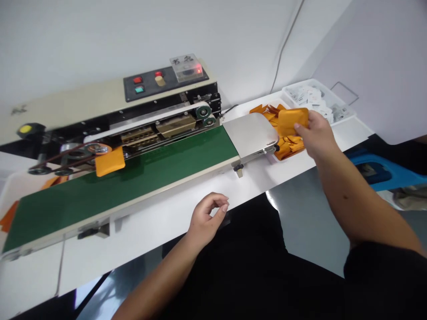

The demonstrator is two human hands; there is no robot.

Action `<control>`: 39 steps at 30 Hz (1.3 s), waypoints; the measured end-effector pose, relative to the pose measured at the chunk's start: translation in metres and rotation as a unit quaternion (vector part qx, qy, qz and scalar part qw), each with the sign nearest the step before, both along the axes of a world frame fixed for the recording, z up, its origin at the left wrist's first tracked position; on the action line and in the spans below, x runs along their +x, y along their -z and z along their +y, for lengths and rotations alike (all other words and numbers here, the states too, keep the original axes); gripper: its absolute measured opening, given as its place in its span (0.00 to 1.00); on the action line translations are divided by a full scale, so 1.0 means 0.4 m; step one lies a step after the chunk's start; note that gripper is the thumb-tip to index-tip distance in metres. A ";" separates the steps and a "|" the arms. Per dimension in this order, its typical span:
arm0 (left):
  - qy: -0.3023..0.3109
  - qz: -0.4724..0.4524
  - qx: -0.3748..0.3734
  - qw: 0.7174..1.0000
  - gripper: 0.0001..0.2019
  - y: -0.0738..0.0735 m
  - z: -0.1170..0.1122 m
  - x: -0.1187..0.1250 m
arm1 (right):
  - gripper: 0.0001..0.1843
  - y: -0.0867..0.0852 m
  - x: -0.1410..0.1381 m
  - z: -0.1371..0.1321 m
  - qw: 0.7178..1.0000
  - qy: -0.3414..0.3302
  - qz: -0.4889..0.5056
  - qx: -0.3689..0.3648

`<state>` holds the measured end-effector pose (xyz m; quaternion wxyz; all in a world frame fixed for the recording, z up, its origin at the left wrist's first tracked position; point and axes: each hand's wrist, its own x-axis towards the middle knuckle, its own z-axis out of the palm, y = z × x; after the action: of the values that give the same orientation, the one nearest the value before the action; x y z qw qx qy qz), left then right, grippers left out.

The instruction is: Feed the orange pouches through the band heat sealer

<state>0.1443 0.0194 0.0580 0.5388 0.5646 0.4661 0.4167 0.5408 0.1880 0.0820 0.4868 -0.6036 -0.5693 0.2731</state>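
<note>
My right hand (316,131) pinches a small orange pouch (293,121) between thumb and fingers, above a white bin of similar orange pouches (288,146). My left hand (207,218) is loosely curled at the table's front edge, with a gap inside its fingers and nothing in it. In front of me stands a band sealing machine (110,102) with a green conveyor belt (160,171). Another orange pouch (110,162) hangs at the machine's left rollers, over the belt. A metal plate (251,133) at the belt's right end lies between the belt and the bin.
A second white bin (340,116) at the back right contains white packets. More orange pouches (10,215) lie at the far left, beyond the belt. Red and green buttons (138,84) sit on the machine's top panel. A blue plastic stool or crate (383,171) stands at the right.
</note>
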 end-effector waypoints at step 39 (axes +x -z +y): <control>-0.139 -0.259 -0.220 0.930 0.30 0.006 0.017 0.015 | 0.14 0.041 -0.577 -0.321 0.926 -0.085 0.337 -0.145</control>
<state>0.1503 0.0263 0.0555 0.6883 0.2335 0.4644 0.5060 0.3101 0.0596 0.0655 0.5321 -0.4897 -0.3749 0.5801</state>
